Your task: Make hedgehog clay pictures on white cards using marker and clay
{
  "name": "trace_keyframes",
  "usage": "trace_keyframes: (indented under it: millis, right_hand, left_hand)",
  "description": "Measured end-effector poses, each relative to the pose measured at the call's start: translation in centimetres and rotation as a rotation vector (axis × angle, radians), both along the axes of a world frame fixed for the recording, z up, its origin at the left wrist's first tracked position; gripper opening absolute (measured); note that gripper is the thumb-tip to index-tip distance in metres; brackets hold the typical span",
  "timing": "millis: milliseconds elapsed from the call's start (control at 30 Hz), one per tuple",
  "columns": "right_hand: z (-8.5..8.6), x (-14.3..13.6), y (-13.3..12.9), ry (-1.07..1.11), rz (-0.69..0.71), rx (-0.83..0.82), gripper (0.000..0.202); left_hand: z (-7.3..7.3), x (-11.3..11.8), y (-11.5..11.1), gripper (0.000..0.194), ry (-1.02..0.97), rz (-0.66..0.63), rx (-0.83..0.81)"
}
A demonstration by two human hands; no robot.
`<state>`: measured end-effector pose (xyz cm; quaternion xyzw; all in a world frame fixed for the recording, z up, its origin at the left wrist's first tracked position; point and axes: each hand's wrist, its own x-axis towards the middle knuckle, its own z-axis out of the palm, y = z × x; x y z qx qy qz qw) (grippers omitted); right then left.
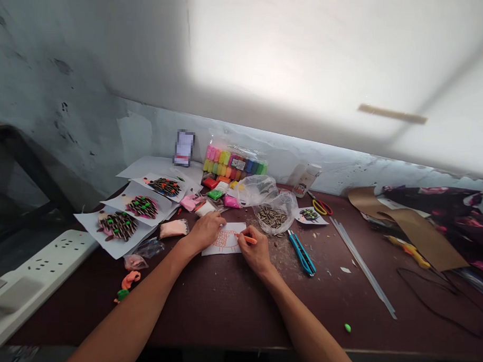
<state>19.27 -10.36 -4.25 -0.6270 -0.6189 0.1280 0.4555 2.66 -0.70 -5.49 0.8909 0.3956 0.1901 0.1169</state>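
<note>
At a dark surface [205, 301] beneath a pale wall, a person bends both hands to a small sheet of white paper [223, 251] – it lies flat near the middle, marked with an orange drawing. The right hand [257, 249] has its grip closed around an orange pen [249, 240], the tip at the drawing's right side. The left hand [208, 230] rests at the paper's upper left corner, fingers bent; whether its grip is closed on anything, one cannot tell.

Just beyond the right hand sits a clear bag of seeds [272, 217], with a blue cutter [301, 253] to its right and scissors [323, 206] farther back, near a small seed-covered card [310, 216]. To the left, three sheets bear seed-covered figures [119, 227] dotted with green or orange – and a pack of peach clay [173, 229] lies between them and the left hand. Behind, a multicoloured clay set [234, 165] leans by the wall, a phone [184, 148] upright to its left. Clear sticks [363, 267] stretch across the right side, well apart from a white power strip [36, 279] at far left.
</note>
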Motion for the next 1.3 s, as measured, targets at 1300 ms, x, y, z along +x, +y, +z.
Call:
trace_keyframes:
  millis: [1300]
  right_hand:
    - [0.24,-0.11,-0.16,0.015,0.112,-0.004,0.018]
  left_hand:
    - [-0.12,0.15,-0.21,0.027,-0.004,0.006,0.012]
